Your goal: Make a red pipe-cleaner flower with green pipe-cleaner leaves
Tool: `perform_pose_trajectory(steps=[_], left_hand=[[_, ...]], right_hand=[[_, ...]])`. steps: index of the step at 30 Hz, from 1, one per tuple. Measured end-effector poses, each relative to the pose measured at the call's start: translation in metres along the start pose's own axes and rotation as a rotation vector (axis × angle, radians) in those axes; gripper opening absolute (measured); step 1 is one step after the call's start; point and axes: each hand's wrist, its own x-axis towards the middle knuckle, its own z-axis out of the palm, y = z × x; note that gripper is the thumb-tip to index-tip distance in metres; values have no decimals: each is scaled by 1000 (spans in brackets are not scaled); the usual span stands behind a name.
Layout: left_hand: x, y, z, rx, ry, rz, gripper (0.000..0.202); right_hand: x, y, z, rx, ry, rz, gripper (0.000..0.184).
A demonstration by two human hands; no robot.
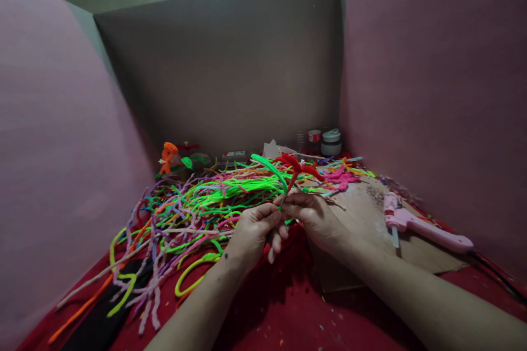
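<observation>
My left hand (259, 227) and my right hand (310, 216) meet in the middle, both with fingers pinched together. Between them stands a red pipe-cleaner flower (293, 167), its petals spreading above my fingertips. A green pipe cleaner (269, 164) rises beside the red stem and curves off to the left at its top. My right fingers grip the stem near where red and green meet; my left thumb and finger close on the lower green part. The lower end of the stem is hidden by my fingers. Behind my hands lies a heap of many-coloured pipe cleaners (230, 189).
A pink glue gun (428, 230) lies at the right on a cardboard sheet (358, 214), its black cord (498, 279) trailing right. An orange flower (168, 157) stands at the back left. A lidded jar (331, 142) is at the back. Pink panels (436, 93) close both sides.
</observation>
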Motion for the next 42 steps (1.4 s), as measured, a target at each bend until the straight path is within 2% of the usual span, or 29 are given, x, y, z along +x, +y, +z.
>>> perform_pose_trajectory(steps=[6, 11, 13, 17, 20, 24, 27, 35, 42], left_hand=[[0, 2, -2, -105, -35, -71, 21], [-2, 3, 0, -65, -44, -43, 24], [-2, 1, 4, 65, 23, 0, 24], [-1, -4, 12, 311, 260, 118, 20], [-1, -6, 13, 363, 323, 188, 16], [-2, -3, 11, 361, 310, 234, 17], [-3, 0, 11, 325, 295, 211, 18], [-6, 4, 14, 165, 207, 175, 18], [-4, 2, 8, 6, 116, 112, 16]], right_hand=[[1, -3, 2, -9, -23, -34, 14], [-3, -6, 3, 123, -19, 21, 14], [-4, -5, 3, 152, 14, 35, 13], [-4, -5, 6, 107, 109, 24, 6], [-4, -6, 9, 29, 99, -5, 7], [-5, -8, 10, -19, 93, -16, 11], [-7, -8, 10, -29, 83, -25, 8], [-8, -2, 3, 29, 20, -70, 15], [-7, -13, 3, -6, -18, -85, 13]])
